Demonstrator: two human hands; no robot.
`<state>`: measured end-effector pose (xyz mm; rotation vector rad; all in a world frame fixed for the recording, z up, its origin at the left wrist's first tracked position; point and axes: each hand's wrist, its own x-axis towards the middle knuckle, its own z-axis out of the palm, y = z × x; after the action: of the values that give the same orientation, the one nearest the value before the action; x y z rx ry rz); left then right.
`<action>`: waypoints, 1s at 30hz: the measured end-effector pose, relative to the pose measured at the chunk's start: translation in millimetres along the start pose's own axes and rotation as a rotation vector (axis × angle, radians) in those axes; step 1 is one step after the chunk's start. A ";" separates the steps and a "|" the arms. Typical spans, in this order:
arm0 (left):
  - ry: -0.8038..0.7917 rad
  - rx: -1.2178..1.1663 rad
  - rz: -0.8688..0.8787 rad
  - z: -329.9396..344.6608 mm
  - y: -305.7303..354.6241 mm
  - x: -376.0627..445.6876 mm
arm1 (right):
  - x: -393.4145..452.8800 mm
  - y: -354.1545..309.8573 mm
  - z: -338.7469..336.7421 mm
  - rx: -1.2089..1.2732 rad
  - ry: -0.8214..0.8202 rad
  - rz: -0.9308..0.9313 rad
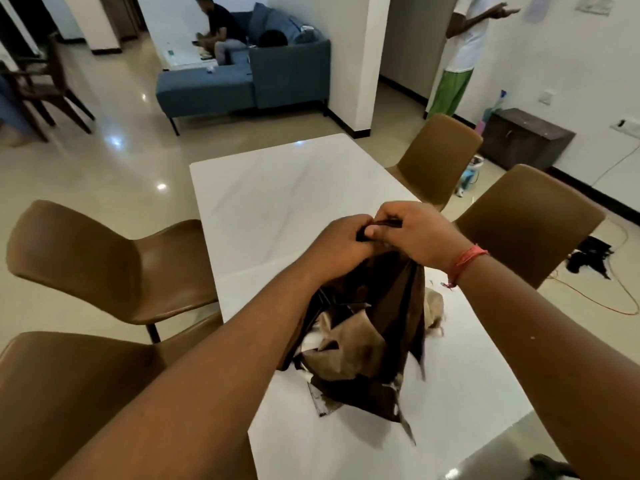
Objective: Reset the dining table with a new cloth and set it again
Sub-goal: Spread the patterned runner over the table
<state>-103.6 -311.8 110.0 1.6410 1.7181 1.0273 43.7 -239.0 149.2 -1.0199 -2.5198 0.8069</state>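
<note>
A brown and tan cloth point(363, 341) hangs bunched above the near half of the white marble dining table point(277, 202), its lower folds touching the top. My left hand point(341, 247) and my right hand point(419, 233) are raised side by side and both pinch the cloth's dark upper edge between fingers and thumb. A red thread band circles my right wrist. The far half of the table top shows bare white.
Brown chairs stand round the table: two on the left point(104, 261), two on the right point(526, 216). A blue sofa point(249, 74) with a seated person is far back. Another person point(460, 53) stands at the right wall. An orange cable point(616, 299) lies on the floor.
</note>
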 end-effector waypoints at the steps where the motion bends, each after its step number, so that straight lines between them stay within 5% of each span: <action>1: 0.040 0.052 -0.007 -3.2 0.2 3.4 | -0.3 6.1 -5.3 0.020 -0.001 0.014; 5: 0.245 0.150 0.001 -5.4 -6.3 20.7 | -4.7 39.6 -3.5 0.003 -0.221 0.141; 10: 0.594 0.170 -0.160 16.1 -29.7 9.1 | -7.5 62.2 24.0 1.099 -0.236 0.356; 13: 0.458 0.052 -0.072 59.6 -27.5 -25.4 | -1.8 57.4 41.9 1.289 -0.136 0.347; 16: 0.311 -0.068 -0.289 88.7 -31.1 -37.3 | 4.5 51.9 53.2 1.351 -0.051 0.375; 18: 0.320 0.009 -0.423 89.6 -45.7 -39.2 | 7.2 54.7 54.1 1.337 0.001 0.378; 25: 0.320 0.564 -0.479 48.1 -82.3 -61.1 | 27.7 80.8 5.6 1.448 0.274 0.402; 30: 0.321 0.590 -0.502 26.2 -83.1 -60.0 | 51.3 93.4 -26.1 1.671 0.485 0.356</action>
<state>-123.2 -364.1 20.2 1.2659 2.6615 0.5861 70.2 -137.5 117.2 -0.7487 -0.6317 1.8563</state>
